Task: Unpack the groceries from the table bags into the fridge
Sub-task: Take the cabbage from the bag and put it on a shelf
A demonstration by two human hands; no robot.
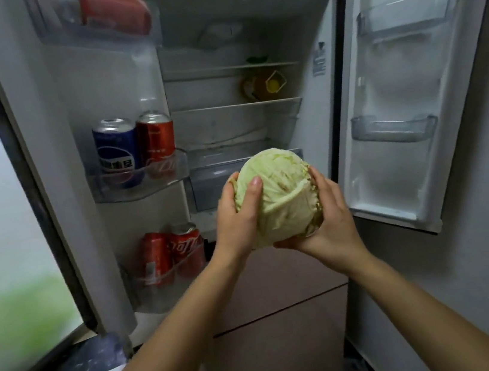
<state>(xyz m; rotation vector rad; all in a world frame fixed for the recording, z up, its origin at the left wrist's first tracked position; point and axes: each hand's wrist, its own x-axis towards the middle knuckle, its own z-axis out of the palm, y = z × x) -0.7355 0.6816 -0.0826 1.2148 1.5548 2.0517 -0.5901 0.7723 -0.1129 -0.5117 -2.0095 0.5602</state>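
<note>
Left of the grip, the open fridge door's bins already hold a blue cola can (117, 151) and red cola cans (157, 142); the bags are out of view, so what remains cannot be judged. At centre, the left hand (236, 218) and right hand (328, 220) clasp a cabbage (282, 194) from either side, fingers wrapped against its leaves, before the lower drawer (220, 182); it is not yet stowed. Pale green, round, tightly layered, with browned edges. Right of the grip, the other door's shelves (394, 128) appear bare.

blurred green patch (26, 319) behind window glass
</note>
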